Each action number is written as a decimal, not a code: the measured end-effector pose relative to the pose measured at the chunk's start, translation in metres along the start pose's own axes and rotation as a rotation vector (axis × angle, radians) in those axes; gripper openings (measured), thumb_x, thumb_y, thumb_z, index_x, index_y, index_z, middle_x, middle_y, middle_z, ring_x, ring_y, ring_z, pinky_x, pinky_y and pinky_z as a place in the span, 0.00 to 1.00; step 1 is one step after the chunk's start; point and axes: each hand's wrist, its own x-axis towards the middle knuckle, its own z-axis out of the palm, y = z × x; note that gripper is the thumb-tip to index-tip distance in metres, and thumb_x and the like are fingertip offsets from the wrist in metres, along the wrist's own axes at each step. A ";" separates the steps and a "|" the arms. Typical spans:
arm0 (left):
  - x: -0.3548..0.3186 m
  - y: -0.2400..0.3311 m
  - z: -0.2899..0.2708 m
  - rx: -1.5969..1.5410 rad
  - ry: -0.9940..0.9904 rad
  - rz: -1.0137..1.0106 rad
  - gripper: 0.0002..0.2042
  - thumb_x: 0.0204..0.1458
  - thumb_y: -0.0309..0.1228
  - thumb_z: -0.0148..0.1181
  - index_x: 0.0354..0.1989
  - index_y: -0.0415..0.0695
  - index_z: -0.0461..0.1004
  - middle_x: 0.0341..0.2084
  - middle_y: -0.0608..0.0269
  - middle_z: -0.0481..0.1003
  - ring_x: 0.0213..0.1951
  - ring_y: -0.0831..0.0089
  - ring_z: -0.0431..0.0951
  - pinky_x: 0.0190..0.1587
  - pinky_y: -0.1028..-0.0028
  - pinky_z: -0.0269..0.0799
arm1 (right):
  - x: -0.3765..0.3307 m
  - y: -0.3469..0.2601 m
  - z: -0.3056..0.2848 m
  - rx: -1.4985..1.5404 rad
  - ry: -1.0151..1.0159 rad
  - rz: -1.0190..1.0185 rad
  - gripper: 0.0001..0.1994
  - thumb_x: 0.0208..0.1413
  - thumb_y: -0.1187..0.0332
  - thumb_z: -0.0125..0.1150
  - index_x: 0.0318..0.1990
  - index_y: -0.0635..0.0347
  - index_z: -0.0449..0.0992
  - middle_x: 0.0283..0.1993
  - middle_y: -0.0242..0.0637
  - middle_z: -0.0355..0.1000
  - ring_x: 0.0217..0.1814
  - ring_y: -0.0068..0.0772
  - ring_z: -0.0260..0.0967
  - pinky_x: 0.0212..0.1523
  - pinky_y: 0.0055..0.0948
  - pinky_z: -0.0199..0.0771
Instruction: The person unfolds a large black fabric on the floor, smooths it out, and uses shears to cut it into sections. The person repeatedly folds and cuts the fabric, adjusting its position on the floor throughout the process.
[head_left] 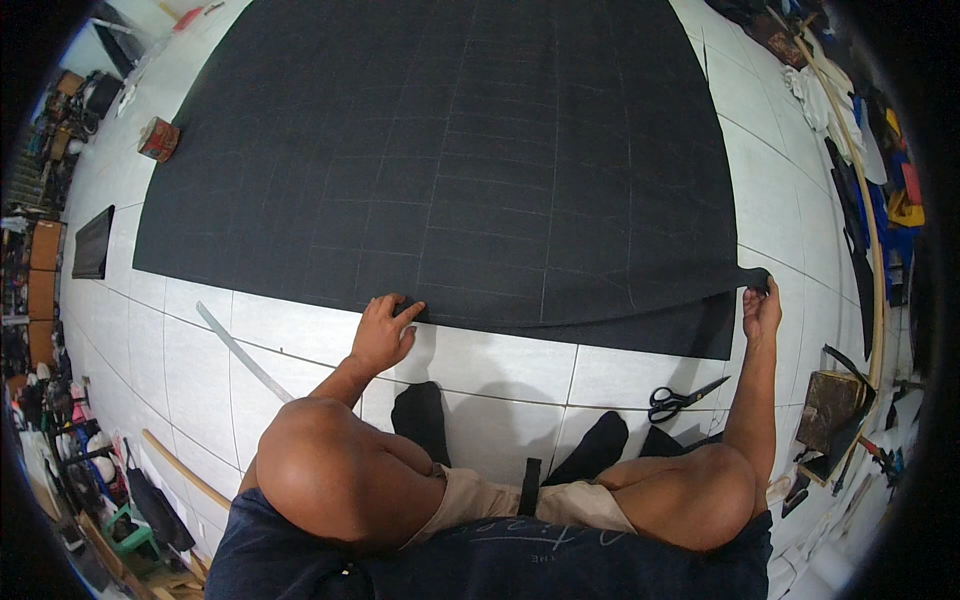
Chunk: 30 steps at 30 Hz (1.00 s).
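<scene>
A large black fabric sheet (480,180), marked with faint pale lines in a grid, lies over the white tiles in front of me. Its right near corner is raised and pulled rightward by my right hand (762,308), whose fingers are closed on the edge. Under that lifted part, a second dark layer (670,335) shows. My left hand (383,332) rests at the near edge of the fabric, fingers stretched onto it and thumb apart. Black-handled scissors (688,398) lie on the floor below my right hand, their blades pointing right. Both knees are bent up, feet in dark socks.
A pale straight strip like a ruler (240,350) lies left of my knee. A rusty tin (158,139) stands at the fabric's left edge, near a dark flat piece (92,243). On the right are a brown block-like object (832,412) and a long wooden pole (872,220). Clutter lines both sides.
</scene>
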 end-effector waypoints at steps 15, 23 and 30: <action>0.001 0.001 -0.002 0.032 0.078 0.051 0.21 0.47 0.26 0.60 0.53 0.47 0.76 0.47 0.50 0.70 0.49 0.55 0.70 0.55 0.59 0.66 | -0.012 0.009 -0.003 -0.036 0.038 0.081 0.12 0.62 0.60 0.57 0.38 0.61 0.75 0.30 0.35 0.74 0.24 0.25 0.71 0.27 0.20 0.77; 0.002 0.001 -0.002 0.020 0.075 0.056 0.20 0.47 0.26 0.60 0.53 0.47 0.76 0.48 0.49 0.70 0.50 0.54 0.70 0.56 0.58 0.65 | -0.002 0.001 -0.001 0.078 -0.017 0.022 0.11 0.62 0.62 0.57 0.39 0.61 0.74 0.34 0.36 0.74 0.30 0.26 0.72 0.31 0.23 0.79; 0.002 -0.001 0.001 0.046 0.072 0.063 0.21 0.47 0.26 0.60 0.53 0.47 0.76 0.48 0.48 0.70 0.50 0.54 0.70 0.55 0.58 0.66 | 0.004 -0.009 0.000 0.166 0.027 0.026 0.10 0.62 0.64 0.56 0.39 0.63 0.74 0.30 0.36 0.74 0.30 0.28 0.73 0.30 0.23 0.78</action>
